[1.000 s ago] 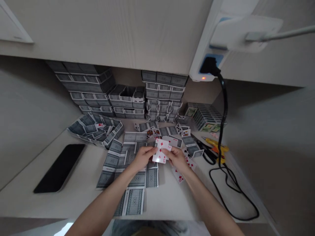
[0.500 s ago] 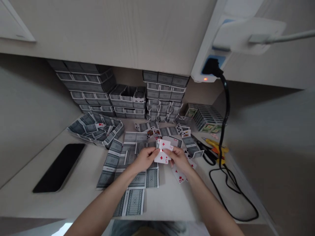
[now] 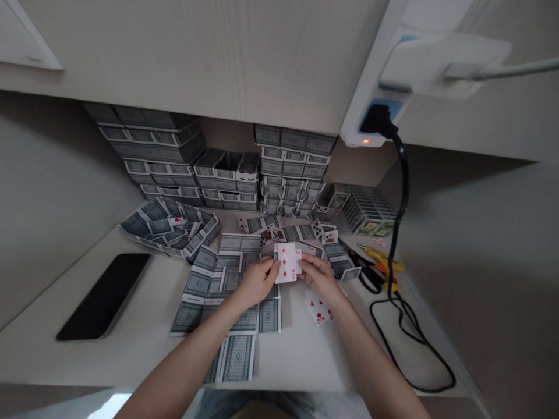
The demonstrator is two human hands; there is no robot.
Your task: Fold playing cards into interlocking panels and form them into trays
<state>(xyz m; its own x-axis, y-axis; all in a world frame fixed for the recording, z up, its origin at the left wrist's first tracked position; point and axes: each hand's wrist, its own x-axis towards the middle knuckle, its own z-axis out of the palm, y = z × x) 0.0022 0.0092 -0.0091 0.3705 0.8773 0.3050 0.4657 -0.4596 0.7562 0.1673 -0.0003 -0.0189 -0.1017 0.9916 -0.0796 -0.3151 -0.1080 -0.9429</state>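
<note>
Two overlapping playing cards [image 3: 286, 263], red diamonds facing up, are held above the desk between my hands. My left hand [image 3: 258, 279] pinches their left edge, thumb on top. At their right edge, my right hand [image 3: 318, 274] grips the card marked 2, which sticks out from behind the other. Below and left of them lies a joined panel of grey-backed cards [image 3: 213, 285], with some strips folded. Face-up red cards [image 3: 318, 308] lie under my right wrist, partly hidden by it. Strips of folded cards [image 3: 301, 233] lie just beyond my hands.
Card-built blocks [image 3: 292, 163] stand stacked at the back under a shelf. A card tray [image 3: 170, 227] holding loose cards sits left, near a black phone [image 3: 105, 297]. At right are scissors [image 3: 371, 273], a yellow tool [image 3: 384, 262], a black cable [image 3: 399, 198] and boxed card decks [image 3: 369, 209].
The held cards have turned more upright and moved slightly up. My right thumb has slid off the card face toward the right edge, and my right hand has shifted a little.
</note>
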